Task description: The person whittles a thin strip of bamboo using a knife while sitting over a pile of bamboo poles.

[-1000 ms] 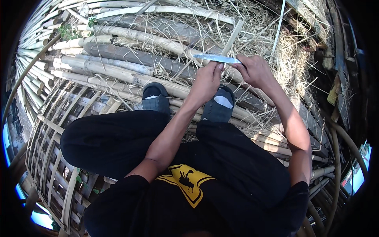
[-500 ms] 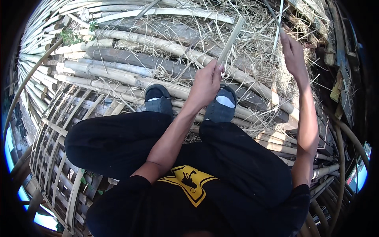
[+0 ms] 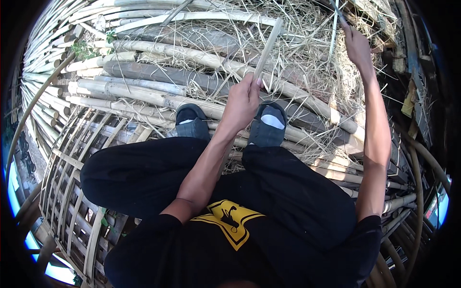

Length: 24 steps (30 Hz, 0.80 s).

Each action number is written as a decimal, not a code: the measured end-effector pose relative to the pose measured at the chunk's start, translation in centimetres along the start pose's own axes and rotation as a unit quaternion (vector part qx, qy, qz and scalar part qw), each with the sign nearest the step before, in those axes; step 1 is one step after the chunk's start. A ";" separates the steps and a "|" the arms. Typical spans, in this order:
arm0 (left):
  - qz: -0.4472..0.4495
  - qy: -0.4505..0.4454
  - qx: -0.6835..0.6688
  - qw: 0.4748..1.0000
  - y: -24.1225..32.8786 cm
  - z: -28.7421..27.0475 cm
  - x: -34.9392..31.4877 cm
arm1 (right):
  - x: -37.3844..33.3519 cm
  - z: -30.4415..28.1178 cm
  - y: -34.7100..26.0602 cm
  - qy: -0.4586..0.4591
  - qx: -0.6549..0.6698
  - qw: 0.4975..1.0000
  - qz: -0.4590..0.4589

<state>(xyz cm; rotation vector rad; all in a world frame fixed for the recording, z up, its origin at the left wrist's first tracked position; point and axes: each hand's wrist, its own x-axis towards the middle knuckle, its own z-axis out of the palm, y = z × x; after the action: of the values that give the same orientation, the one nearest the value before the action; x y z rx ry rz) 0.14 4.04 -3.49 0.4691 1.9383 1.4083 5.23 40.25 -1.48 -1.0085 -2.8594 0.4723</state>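
Left grip (image 3: 241, 102), centre of frame: clasped round the lower end of a pale bamboo strip (image 3: 270, 45). Strip slanting up and slightly right, free end at upper centre. Right grip (image 3: 359, 50), upper right: clenched on a knife (image 3: 338, 12). Blade narrow in view, partly cut off by the top edge, well apart from the strip. Dry, straw-like shavings (image 3: 307, 55), scattered loosely across upper centre and upper right. Bamboo poles (image 3: 139, 93), laid side by side from upper left through centre. Sandals (image 3: 269, 132), dark grey, worn, at centre. Black trousers (image 3: 139, 170), knees bent, left and right of centre. Black shirt (image 3: 187, 254) with yellow emblem (image 3: 234, 230), lower centre. Slatted bamboo lattice (image 3: 67, 158), lower left. Green sprig (image 3: 110, 36), upper left.
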 end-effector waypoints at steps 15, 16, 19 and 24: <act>-0.086 -0.136 -0.277 0.947 -0.4 -0.4 1.0 | -11.9 4.8 -11.5 -0.189 0.107 0.945 -0.244; -0.085 -0.137 -0.276 0.948 -0.4 -0.5 1.1 | -11.6 5.1 -11.4 -0.176 0.090 0.942 -0.271; -0.113 -0.140 -0.289 0.940 -0.6 -0.9 1.1 | -8.8 4.8 -9.7 -0.138 0.025 0.940 -0.311; -0.112 -0.182 -0.318 0.924 1.1 -0.9 0.2 | 1.3 -2.5 2.0 0.065 -0.010 0.997 0.041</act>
<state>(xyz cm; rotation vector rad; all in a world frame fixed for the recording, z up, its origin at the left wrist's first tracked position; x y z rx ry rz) -0.75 3.96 -2.33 0.1701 1.1141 1.5634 5.80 43.18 0.28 -1.1184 -2.7220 0.3690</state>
